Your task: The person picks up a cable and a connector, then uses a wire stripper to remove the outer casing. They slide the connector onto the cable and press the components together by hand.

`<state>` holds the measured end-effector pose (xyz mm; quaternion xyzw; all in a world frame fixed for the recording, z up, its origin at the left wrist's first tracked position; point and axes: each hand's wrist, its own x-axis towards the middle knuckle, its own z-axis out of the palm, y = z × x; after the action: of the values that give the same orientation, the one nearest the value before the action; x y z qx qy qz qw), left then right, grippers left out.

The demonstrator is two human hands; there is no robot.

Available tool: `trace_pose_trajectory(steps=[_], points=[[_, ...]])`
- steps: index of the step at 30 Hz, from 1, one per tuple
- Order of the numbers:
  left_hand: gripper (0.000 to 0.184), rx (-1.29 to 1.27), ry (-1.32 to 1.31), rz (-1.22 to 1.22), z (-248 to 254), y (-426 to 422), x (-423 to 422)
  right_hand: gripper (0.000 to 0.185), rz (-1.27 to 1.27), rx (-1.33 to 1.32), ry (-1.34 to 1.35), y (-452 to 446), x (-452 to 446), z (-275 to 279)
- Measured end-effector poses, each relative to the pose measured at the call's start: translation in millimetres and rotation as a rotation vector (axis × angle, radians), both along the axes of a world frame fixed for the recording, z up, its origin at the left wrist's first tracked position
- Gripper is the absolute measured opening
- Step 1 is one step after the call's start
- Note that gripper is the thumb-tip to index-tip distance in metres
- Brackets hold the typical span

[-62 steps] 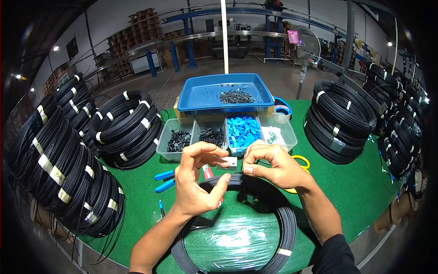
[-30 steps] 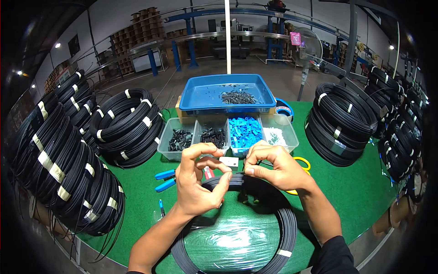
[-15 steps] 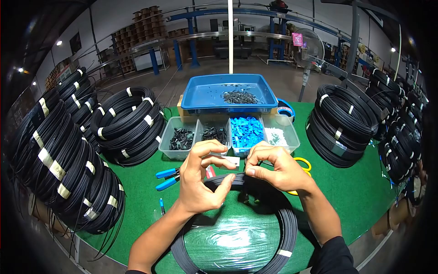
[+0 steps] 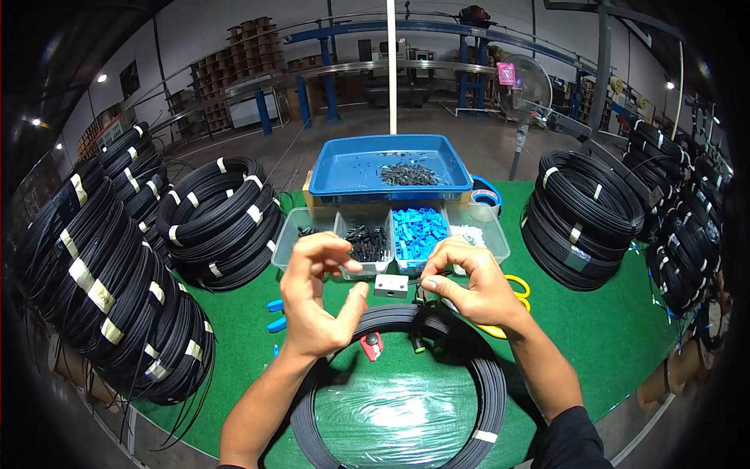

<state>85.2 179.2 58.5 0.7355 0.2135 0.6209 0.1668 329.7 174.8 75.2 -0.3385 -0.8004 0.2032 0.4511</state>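
My left hand (image 4: 322, 293) is raised over the far left side of a coil of black cable (image 4: 491, 391), thumb and fingers apart with nothing between them. My right hand (image 4: 473, 285) pinches a thin black cable above the coil's far edge; its fingers partly hide it. Just below hangs a small dark piece with a green tip (image 4: 419, 345), lying against the coil. A grey metal block with holes (image 4: 391, 286) sits between my hands. Inside the coil's far edge lies a small red tool with a black knob (image 4: 372, 345).
A clear divided bin (image 4: 283, 248) holds black parts, blue clips (image 4: 420, 233) and white pieces. Behind it is a blue tray (image 4: 328, 168) with dark scraps. Yellow-handled scissors (image 4: 522, 293) lie right, blue-handled pliers (image 4: 276, 315) left. Cable coils (image 4: 219, 227) stack on both sides.
My left hand has moved left and away from my right hand, its fingers parted. The metal block and red tool now show between my hands. My right hand stays nearly in place.
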Motion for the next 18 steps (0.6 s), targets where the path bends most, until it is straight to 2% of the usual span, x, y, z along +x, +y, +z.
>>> trace_pose_trajectory(steps=[1,3,4,6,12,18], points=[[0.049,-0.035,0.047,0.032,1,-2,0,0.011,0.000,0.001,-0.001,0,-2,-1],[0.045,-0.044,0.142,0.092,6,-5,1,0.010,-0.090,0.297,0.009,1,-7,-3],[0.041,-0.053,0.238,0.150,8,-7,2,0.010,-0.089,0.295,0.008,1,-8,-3],[0.036,-0.055,0.191,0.157,9,-10,8,0.011,-0.115,0.406,-0.020,0,-10,-3],[0.050,-0.001,0.142,0.122,3,-10,14,0.011,-0.086,0.402,-0.060,0,-11,-4],[0.050,-0.043,0.088,0.127,-3,-11,19,0.011,-0.065,0.399,-0.058,-4,-16,-5]])
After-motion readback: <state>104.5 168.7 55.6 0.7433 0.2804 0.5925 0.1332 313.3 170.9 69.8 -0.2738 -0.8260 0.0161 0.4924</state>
